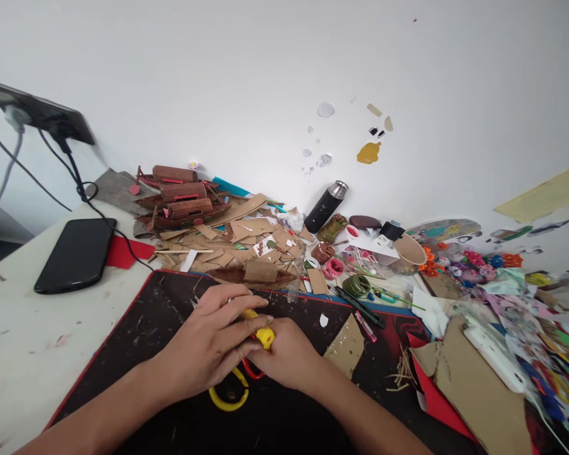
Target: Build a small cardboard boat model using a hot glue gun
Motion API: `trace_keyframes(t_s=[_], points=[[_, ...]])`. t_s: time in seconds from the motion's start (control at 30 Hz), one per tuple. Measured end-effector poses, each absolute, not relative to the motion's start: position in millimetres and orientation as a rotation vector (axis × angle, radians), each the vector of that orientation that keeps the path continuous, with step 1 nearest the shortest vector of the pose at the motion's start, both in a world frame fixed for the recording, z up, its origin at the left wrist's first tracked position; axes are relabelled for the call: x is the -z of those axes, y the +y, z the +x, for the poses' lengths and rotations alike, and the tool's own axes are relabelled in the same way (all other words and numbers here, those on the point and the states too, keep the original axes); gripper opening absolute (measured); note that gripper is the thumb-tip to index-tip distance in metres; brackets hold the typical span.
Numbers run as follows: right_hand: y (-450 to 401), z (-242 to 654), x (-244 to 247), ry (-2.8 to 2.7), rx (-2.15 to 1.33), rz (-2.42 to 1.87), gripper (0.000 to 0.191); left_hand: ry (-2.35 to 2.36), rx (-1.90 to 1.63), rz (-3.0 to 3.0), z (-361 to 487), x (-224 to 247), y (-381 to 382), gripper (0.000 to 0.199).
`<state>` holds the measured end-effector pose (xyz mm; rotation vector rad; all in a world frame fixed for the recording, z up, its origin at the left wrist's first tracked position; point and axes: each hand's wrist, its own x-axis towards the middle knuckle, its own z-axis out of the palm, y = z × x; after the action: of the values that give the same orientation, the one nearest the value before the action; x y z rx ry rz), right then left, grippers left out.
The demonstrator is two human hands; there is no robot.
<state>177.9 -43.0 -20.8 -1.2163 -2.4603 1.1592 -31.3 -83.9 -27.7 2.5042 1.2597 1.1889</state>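
Observation:
Near the middle of the dark mat (171,328), my left hand (213,335) is wrapped round a yellow tool (265,337) whose rounded end sticks out between the hands. My right hand (284,354) meets it from the other side, its fingers closed and mostly hidden; what it grips cannot be made out. Below my left hand lies a yellow loop handle (229,395), with a red loop (253,370) beside it, partly covered by the hands. A small brown boat model (260,272) rests just beyond my hands.
Cardboard scraps (246,227) and finished boat models (184,199) pile up behind the mat. A black phone (78,253) lies at the left. Paint jars (332,268), a black flask (326,206) and a cutter (360,306) are behind and right; cardboard (483,392) lies at the right.

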Motion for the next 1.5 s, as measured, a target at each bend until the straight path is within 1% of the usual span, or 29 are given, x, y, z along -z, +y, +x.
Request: trace_keyframes(t_s=[0.23,0.33,0.47,0.5,0.57,0.6,0.77,0.87,1.0,1.17,1.3,1.5], points=[[-45.3,178.9,13.0,-2.512,-1.087,-1.257,0.022,1.260,-1.184,2.500,-35.0,33.1,-82.7,0.028],[-46.0,179.7,12.5,-2.508,-1.071,-1.288,0.026,1.278,-1.178,2.487,-34.8,35.0,-84.1,0.029],[-42.7,182.4,14.0,-2.420,-1.106,-1.339,0.029,1.333,-1.318,2.413,-42.9,28.8,-81.6,0.035],[-41.1,184.3,14.5,-2.367,-1.124,-1.356,0.029,1.394,-1.352,2.362,-47.9,26.0,-78.7,0.033],[-38.0,189.8,16.6,-2.242,-1.159,-1.392,0.028,1.576,-1.377,2.240,-60.0,22.2,-70.3,0.018],[-36.8,193.2,18.1,-2.180,-1.178,-1.407,0.029,1.654,-1.336,2.182,-66.0,22.2,-65.4,0.012],[-37.1,206.0,26.0,-2.064,-1.220,-1.510,0.037,1.694,-0.986,2.148,-77.5,41.2,-49.9,0.023],[-39.9,204.8,27.5,-2.060,-1.235,-1.574,0.043,1.683,-0.822,2.155,-71.0,52.9,-50.5,0.018],[-42.9,198.7,29.0,-2.035,-1.323,-1.522,0.044,1.707,-0.651,2.165,-65.4,57.9,-51.8,0.013],[-45.1,194.6,33.7,-2.033,-1.361,-1.498,0.042,1.711,-0.650,2.169,-66.4,59.8,-51.3,0.011],[-45.2,192.0,34.5,-2.074,-1.306,-1.493,0.040,1.718,-0.655,2.171,-65.7,62.3,-52.3,0.012],[-42.0,184.5,30.5,-2.166,-1.216,-1.525,0.037,1.730,-0.570,2.160,-63.0,59.4,-53.1,0.011]])
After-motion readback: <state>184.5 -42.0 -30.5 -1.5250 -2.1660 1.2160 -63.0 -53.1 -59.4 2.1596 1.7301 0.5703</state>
